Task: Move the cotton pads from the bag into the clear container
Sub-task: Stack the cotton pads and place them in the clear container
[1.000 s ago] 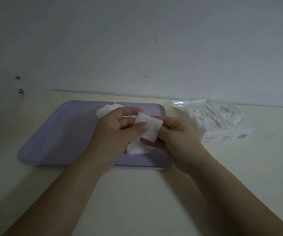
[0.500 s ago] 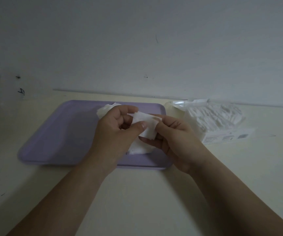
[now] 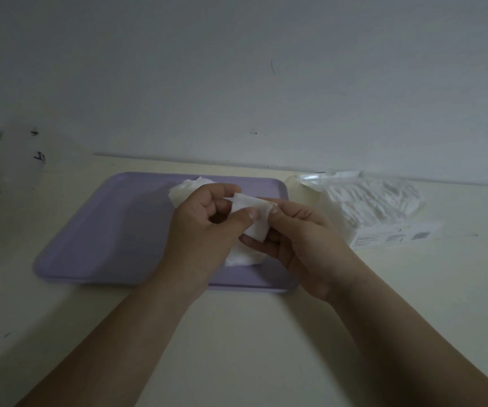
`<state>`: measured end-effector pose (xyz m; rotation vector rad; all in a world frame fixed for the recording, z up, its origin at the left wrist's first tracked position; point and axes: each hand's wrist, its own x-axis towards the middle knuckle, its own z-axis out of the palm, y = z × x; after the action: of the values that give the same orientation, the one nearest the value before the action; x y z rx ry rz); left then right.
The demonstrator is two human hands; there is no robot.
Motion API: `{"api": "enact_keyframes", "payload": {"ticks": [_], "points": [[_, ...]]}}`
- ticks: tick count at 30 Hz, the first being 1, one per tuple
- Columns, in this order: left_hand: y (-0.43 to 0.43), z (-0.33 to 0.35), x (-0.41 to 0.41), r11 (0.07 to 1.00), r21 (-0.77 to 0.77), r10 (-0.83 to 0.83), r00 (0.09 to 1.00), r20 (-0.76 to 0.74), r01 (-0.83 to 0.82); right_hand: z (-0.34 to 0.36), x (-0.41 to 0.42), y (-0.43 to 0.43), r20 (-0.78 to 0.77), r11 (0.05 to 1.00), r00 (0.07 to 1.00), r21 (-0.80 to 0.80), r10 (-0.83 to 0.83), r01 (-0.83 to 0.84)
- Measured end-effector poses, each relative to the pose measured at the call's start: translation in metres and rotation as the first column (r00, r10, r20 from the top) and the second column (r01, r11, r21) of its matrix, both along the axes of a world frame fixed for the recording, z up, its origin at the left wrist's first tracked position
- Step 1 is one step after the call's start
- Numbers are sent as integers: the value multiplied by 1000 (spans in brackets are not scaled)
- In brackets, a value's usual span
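Over the purple tray (image 3: pixel 104 230) on the tabletop (image 3: pixel 237 333), the left hand (image 3: pixel 204 230) and right hand (image 3: pixel 301 245) each hold one white cotton pad (image 3: pixel 253 212) in a closed thumb-and-finger grip, with loose pads (image 3: pixel 188 188) heaped on the tray beneath and the bag (image 3: pixel 378 210) just right of it.

Pad pile (image 3: pixel 188 187) — largely hidden; bag label (image 3: pixel 389 238) unreadable

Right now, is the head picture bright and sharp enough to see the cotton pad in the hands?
Head view: dim and grey, without glare; the cotton pad pinched between left hand and right hand reads clearly; the bag at right looks soft-edged.
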<state>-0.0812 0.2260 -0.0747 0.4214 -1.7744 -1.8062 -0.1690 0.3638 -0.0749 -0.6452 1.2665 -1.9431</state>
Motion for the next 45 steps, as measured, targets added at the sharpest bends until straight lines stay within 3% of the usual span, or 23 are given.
{"api": "enact_keyframes", "payload": {"ticks": [5,10,17,25,27,30,32,35,41,45], "points": [[0,-1,-2,996,-52,68,998,19,-67,0,-2,2,22,999,999,-34,35,-34],[1,-1,-2,989,-93,120,989,87,-112,1,0,3,-69,1000,998,25,-13,14],[-3,0,1,999,36,-24,993,115,20,-2,-5,4,-68,988,988,61,-140,144],[-4,7,4,997,64,-50,996,80,45,-8,-3,-2,-278,956,930,102,-240,277],[-6,6,3,1000,-20,-19,997,71,21,-7,-2,-2,-265,950,927,91,-266,299],[-21,-2,0,913,-405,119,984,135,-55,-7,-8,0,-266,885,867,85,-422,457],[-29,-9,2,825,-559,105,947,302,87,-10,-14,2,-322,827,806,106,-497,552],[-31,-13,5,806,-537,41,881,472,250,-15,-18,2,-354,790,775,141,-523,597],[-32,-11,6,709,-663,67,914,401,239,-21,-21,1,-313,808,810,175,-496,563],[-30,-13,7,706,-675,49,936,350,215,-19,-21,2,-279,817,822,170,-496,551]]}}
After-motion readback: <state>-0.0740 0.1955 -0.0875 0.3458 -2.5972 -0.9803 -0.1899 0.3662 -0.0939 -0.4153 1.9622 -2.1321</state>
